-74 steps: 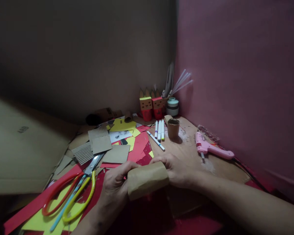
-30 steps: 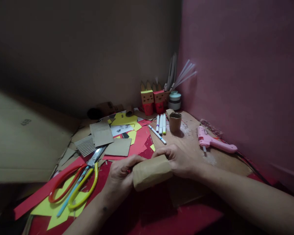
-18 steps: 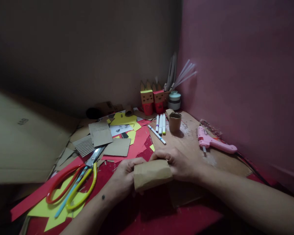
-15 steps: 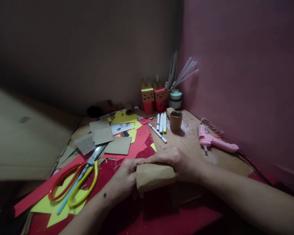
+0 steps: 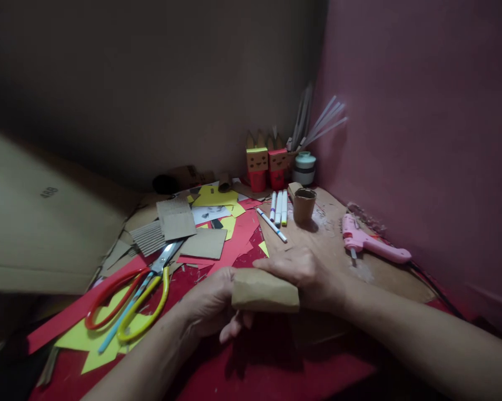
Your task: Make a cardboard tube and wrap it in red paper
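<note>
A creased piece of brown cardboard (image 5: pixel 265 291), bent over at the near side, is held up between both hands above the red table surface. My left hand (image 5: pixel 215 301) grips its left end, with some fingertips showing beneath it. Behind its right part, my right hand (image 5: pixel 305 273) is closed on it, fingers reaching along the far edge; the thumb is hidden. Left of my left hand lie large scissors (image 5: pixel 151 298) with one red and one yellow handle. A small brown cardboard cup (image 5: pixel 304 206) stands beyond my right hand.
A pink glue gun (image 5: pixel 370 240) lies at the right by the wall. Several markers (image 5: pixel 278 207) rest near the cup. Cardboard pieces (image 5: pixel 204 243) and coloured paper scraps cover the left side. Two cardboard figures (image 5: pixel 257 167) and a lidded jar (image 5: pixel 304 168) stand at the back.
The cardboard has tilted and shifted up slightly. My left hand has turned, so its fingertips now show beneath the piece. My right fingers have drawn back from the left hand.
</note>
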A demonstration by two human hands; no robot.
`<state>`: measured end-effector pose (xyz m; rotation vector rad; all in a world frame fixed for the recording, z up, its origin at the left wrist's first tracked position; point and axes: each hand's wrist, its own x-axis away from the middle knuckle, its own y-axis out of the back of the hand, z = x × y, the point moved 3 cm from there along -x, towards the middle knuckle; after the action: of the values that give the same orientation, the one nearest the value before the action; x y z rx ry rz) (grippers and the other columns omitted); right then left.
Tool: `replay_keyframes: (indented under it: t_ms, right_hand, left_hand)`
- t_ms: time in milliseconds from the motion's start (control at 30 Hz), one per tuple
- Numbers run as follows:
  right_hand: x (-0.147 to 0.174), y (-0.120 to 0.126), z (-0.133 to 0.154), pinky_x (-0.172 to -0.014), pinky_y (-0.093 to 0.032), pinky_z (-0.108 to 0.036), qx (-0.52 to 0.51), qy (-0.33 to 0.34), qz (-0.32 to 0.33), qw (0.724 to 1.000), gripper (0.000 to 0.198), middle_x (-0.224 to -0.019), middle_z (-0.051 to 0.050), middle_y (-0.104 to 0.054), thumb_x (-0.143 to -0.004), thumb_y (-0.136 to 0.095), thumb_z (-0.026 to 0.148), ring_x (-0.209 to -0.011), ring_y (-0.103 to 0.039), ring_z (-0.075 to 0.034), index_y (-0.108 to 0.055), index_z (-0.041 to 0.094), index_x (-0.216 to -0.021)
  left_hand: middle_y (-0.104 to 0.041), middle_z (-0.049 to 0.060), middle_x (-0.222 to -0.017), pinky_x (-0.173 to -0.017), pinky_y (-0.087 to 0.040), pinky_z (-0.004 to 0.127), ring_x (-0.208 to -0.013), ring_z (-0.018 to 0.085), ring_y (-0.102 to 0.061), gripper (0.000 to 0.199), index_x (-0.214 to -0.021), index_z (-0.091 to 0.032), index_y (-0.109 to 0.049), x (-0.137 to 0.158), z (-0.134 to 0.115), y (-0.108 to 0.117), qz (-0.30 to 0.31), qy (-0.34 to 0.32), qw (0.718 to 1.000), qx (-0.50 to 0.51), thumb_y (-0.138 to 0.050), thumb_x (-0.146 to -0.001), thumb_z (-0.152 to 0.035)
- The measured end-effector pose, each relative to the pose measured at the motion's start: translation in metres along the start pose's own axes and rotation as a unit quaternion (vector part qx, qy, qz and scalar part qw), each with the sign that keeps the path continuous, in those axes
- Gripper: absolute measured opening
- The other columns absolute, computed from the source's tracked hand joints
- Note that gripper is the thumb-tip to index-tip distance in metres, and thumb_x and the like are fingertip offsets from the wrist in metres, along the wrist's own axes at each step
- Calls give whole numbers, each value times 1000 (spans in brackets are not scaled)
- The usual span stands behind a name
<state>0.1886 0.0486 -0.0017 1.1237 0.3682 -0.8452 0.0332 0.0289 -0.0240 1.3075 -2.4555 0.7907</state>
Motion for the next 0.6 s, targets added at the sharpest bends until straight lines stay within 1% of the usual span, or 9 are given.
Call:
replay_keyframes:
  t_ms: [67,100,167,267,367,400,467,533,600]
  right_hand:
    - [0,-1,0,-62,-48,-28,-6,-6,6,1000,27,-77,-8,-70,-80,-55,16,-66,-64,-17,-65,11,-105]
    - [0,-2,-2,-63,-49,-28,-32,-35,14,999,29,-80,-7,-71,-78,-55,16,-69,-65,-17,-66,13,-105]
    - [-3,-1,-6,-66,-50,-27,-116,-149,13,982,29,-83,-3,-71,-74,-56,15,-74,-65,-17,-68,19,-100]
    - [-9,1,-11,-47,-44,-25,-240,-354,-26,903,14,-55,1,-62,-72,-57,21,-50,-57,-14,-70,20,-78]
    - [-11,-3,-11,-33,-27,-22,-324,-470,-76,817,28,-35,3,-42,-76,-51,29,-31,-36,-9,-55,19,-50]
    - [-11,-5,-12,-32,-25,-22,-341,-485,-97,800,32,-34,2,-40,-76,-50,31,-30,-34,-8,-51,19,-46]
    - [-9,-11,-16,-31,-25,-22,-364,-490,-121,783,30,-36,2,-42,-77,-50,34,-30,-35,-9,-54,18,-51]
    - [-5,-17,-21,-30,-26,-22,-379,-480,-113,783,28,-38,2,-44,-78,-49,37,-31,-37,-10,-63,17,-66]
    - [-3,-20,-25,-31,-28,-21,-391,-467,-91,788,27,-40,2,-48,-79,-50,37,-31,-41,-10,-66,16,-82]
  left_hand:
    - [-57,3,-35,-22,-33,13,-23,9,-47,14,-64,-7,-70,-1,3,1,2,13,1000,-3,-62,-63,-18]
    - [-57,4,-36,-22,-34,13,-24,10,-48,13,-64,-7,-70,-1,4,2,1,16,1000,-4,-61,-63,-16]
    - [-59,4,-38,-22,-35,14,-24,9,-47,13,-66,-7,-68,0,1,5,-7,5,1000,7,-62,-66,-18]
    - [-62,4,-46,-23,-37,17,-26,10,-47,27,-81,-10,-66,3,-11,16,-51,-73,995,32,-61,-76,-37]
    - [-62,-1,-50,-27,-39,15,-30,9,-48,37,-105,-17,-59,12,-25,28,-172,-197,965,5,-58,-82,-46]
    - [-62,-2,-50,-28,-39,15,-31,9,-48,40,-111,-19,-56,13,-27,29,-194,-212,958,-14,-60,-81,-44]
    - [-64,-1,-51,-28,-38,15,-33,10,-51,45,-118,-20,-52,11,-22,26,-180,-182,965,-49,-63,-80,-42]
    - [-67,3,-56,-29,-40,16,-37,12,-56,38,-109,-16,-58,6,-15,20,-139,-140,978,-62,-65,-79,-40]
    - [-69,6,-61,-30,-41,15,-39,10,-56,28,-89,-13,-64,2,-11,18,-137,-147,978,-48,-67,-77,-38]
